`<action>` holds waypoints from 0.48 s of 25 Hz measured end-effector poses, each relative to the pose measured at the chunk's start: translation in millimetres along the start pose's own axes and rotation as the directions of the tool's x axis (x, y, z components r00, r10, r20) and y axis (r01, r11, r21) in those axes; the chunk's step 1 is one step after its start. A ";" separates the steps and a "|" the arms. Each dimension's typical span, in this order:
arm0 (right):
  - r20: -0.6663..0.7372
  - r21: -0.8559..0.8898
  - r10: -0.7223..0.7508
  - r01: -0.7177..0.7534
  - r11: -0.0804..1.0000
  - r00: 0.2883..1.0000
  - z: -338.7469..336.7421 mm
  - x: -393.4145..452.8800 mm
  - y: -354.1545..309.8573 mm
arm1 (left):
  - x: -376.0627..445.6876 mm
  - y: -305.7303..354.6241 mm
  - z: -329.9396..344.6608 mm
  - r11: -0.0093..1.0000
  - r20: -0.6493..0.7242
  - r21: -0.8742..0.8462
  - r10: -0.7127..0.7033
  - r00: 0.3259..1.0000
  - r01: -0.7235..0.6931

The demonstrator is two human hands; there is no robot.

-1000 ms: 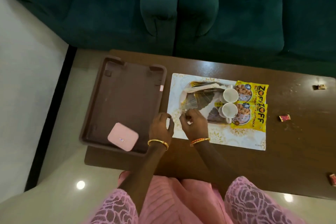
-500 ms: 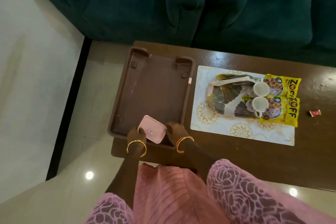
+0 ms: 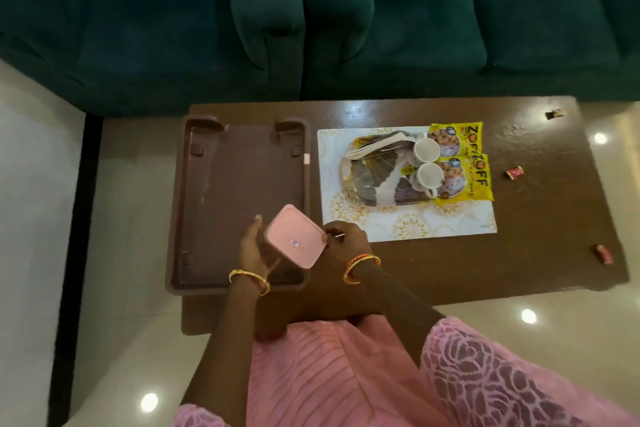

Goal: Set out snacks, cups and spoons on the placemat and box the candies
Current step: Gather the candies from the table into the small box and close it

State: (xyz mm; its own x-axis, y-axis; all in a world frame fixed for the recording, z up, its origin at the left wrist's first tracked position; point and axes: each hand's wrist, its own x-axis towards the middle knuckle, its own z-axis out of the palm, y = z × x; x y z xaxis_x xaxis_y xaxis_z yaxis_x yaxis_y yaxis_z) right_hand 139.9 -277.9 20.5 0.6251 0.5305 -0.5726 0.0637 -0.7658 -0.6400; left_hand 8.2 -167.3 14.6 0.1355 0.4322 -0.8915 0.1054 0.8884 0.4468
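Note:
A small pink box (image 3: 296,241) with its lid on is lifted above the near end of the brown tray (image 3: 194,218). My left hand (image 3: 252,250) holds its left side and my right hand (image 3: 343,243) grips its right edge. On the white patterned placemat (image 3: 415,222) lie two yellow snack packets (image 3: 464,163), two white cups (image 3: 427,163) and a patterned plate (image 3: 374,173). Three wrapped candies lie on the wooden table to the right: one far (image 3: 555,113), one red in the middle (image 3: 515,172), one near the edge (image 3: 604,254).
The dark wooden table (image 3: 450,270) sits in front of a green sofa (image 3: 311,17). Glossy tiled floor surrounds it. My pink clothing fills the bottom of the view.
Both hands left the placemat, reached the pink box in the tray, and have now raised it off the tray floor. The camera view shifted too.

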 end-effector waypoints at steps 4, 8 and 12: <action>-0.008 0.152 0.097 -0.095 0.984 0.995 -54.6 -14.2 27.8 | -11.8 -24.1 54.7 0.972 0.425 -0.003 -0.211 0.880 0.234; 0.047 0.364 0.268 -0.266 0.893 0.962 -96.3 -27.2 62.9 | -24.3 -58.2 109.7 0.965 0.520 0.052 -0.245 0.818 0.257; 0.153 0.264 0.311 -0.343 0.902 0.938 -139.1 -30.5 93.9 | -29.4 -92.4 149.5 0.957 0.492 0.122 -0.288 0.822 0.263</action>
State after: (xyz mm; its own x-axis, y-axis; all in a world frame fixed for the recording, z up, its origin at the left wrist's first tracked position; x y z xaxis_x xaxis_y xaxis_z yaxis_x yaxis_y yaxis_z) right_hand 235.1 -416.5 49.1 0.4871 0.3146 -0.8147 -0.3621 -0.7761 -0.5162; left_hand 141.8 -285.3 10.7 0.5654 0.0230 -0.8245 0.2567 0.9451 0.2024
